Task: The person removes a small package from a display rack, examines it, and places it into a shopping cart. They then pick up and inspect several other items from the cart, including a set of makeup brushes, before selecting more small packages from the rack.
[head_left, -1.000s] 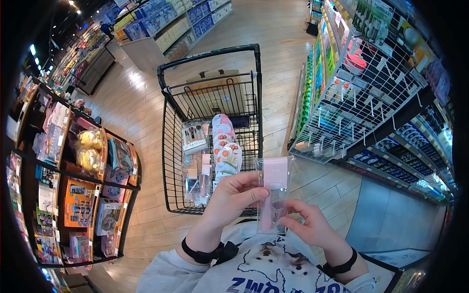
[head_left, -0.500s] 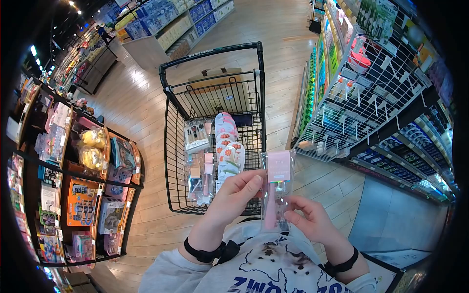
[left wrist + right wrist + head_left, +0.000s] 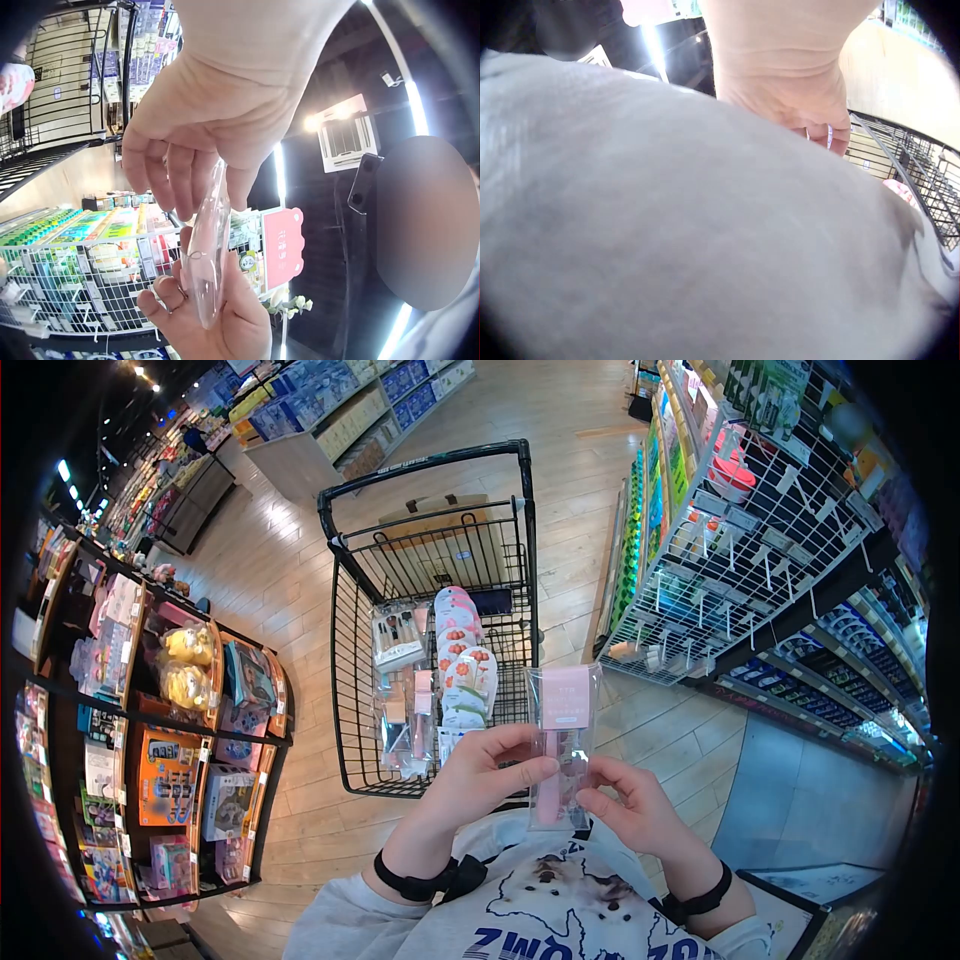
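A clear plastic packet (image 3: 567,700) with a pink card top and a pink-handled item inside stands upright before the person's chest in the head view. The left hand (image 3: 482,775) pinches its left edge between thumb and fingers. On the lower right edge, the right hand (image 3: 636,810) pinches it with thumb and fingertips. Seen edge-on in the left wrist view, the packet (image 3: 205,262) lies between the left hand (image 3: 214,112) above and the right hand (image 3: 221,319) below. A grey sleeve (image 3: 667,217) covers most of the right wrist view, with part of the right hand (image 3: 784,67) above it.
A black wire shopping cart (image 3: 345,660) stands just ahead, holding floral-patterned packs (image 3: 465,670), a brush set (image 3: 398,640) and other packets. Stocked shelves (image 3: 165,775) line the left side. A white wire rack (image 3: 740,570) with hooks stands at the right.
Both hands still hold the packet, which has shifted slightly. The left thumb has moved down along its edge since half a second ago.
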`<state>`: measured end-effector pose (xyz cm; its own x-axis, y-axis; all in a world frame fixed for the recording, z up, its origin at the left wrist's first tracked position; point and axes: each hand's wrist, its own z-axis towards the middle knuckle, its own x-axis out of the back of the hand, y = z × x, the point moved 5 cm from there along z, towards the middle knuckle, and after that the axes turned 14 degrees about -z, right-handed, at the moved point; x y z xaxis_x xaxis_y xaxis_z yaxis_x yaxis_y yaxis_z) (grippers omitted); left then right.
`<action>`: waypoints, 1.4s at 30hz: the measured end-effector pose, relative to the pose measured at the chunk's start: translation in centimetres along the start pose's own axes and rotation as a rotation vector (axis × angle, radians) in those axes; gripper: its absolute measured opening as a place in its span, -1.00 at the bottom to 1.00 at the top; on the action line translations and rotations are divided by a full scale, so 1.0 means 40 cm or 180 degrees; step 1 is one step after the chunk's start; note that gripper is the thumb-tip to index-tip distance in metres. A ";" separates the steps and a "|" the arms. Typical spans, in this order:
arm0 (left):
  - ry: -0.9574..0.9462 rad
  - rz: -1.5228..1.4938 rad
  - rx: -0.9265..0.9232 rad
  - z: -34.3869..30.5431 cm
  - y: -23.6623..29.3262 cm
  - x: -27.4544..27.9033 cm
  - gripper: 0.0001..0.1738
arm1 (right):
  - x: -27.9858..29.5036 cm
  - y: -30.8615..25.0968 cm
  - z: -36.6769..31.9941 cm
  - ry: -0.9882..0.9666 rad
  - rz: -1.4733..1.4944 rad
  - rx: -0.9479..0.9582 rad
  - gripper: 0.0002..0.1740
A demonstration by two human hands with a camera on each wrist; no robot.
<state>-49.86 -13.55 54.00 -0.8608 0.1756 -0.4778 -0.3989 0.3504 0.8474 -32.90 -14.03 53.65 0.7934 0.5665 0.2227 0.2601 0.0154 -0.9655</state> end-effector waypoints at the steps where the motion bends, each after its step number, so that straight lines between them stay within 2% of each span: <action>1: 0.0022 0.0011 -0.0005 0.000 0.000 0.000 -0.66 | 0.000 -0.002 0.000 -0.0006 -0.0011 -0.0017 -0.64; 12: 0.0017 -0.0064 0.0048 0.012 -0.016 -0.002 -0.69 | 0.002 0.009 -0.003 0.0039 -0.0067 -0.0066 -0.66; 15: -0.0116 0.0517 0.0101 0.021 -0.025 0.002 -0.73 | -0.005 0.038 0.007 -0.0056 -0.0404 -0.0007 -0.59; 16: -0.0150 0.0844 -0.0347 0.021 -0.019 -0.009 -0.72 | 0.009 0.044 0.011 0.0448 0.0190 -0.0020 -0.55; 17: -0.0074 0.0864 -0.0190 0.021 -0.037 -0.010 -0.70 | 0.026 0.057 0.012 0.0950 0.0791 -0.0069 -0.51; 21: -0.0238 0.0873 -0.0317 0.024 -0.087 -0.013 -0.63 | 0.048 0.085 0.018 0.0723 0.0797 -0.0356 -0.51; 23: -0.0237 0.0828 -0.0245 0.030 -0.113 -0.002 -0.63 | 0.032 0.055 0.032 0.1049 0.0602 -0.0404 -0.55; 26: -0.0303 0.0961 -0.0245 0.023 -0.122 0.044 -0.61 | 0.027 0.104 0.035 0.0989 0.0432 -0.0485 -0.61; 27: -0.0364 0.1157 -0.0314 0.023 -0.120 0.069 -0.61 | 0.030 0.118 0.038 0.1003 0.0340 -0.0533 -0.62; 28: -0.0141 0.1346 -0.0126 0.034 -0.140 0.137 -0.59 | 0.031 0.121 0.043 0.0972 0.0333 -0.0552 -0.62; 30: 0.1120 0.1657 0.0277 0.049 -0.178 0.328 -0.60 | 0.056 0.119 0.042 0.1333 0.0123 -0.0576 -0.66; 31: 0.1738 0.1375 0.0538 0.044 -0.203 0.436 -0.61 | 0.062 0.120 0.041 0.1328 0.0105 -0.0583 -0.66; 32: 0.2128 0.2333 0.0365 0.046 -0.254 0.570 -0.61 | 0.070 0.121 0.037 0.1433 0.0144 -0.0547 -0.66; 34: 0.2349 0.2844 0.0599 0.041 -0.330 0.742 -0.56 | 0.082 0.126 0.029 0.1557 0.0176 -0.0503 -0.66; 37: 0.2349 0.3218 0.1007 0.044 -0.374 0.849 -0.48 | 0.093 0.143 -0.002 0.1655 0.0180 -0.0565 -0.67; 42: 0.2392 0.3732 0.1266 0.078 -0.362 0.839 -0.39 | 0.093 0.175 -0.054 0.1657 0.0128 -0.0886 -0.67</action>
<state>-71.97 -9.87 24.98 -0.6337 0.0642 0.7709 0.6437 0.5964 0.4795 -26.94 -13.60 48.02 0.9530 0.0823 0.2917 0.3031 -0.2543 -0.9184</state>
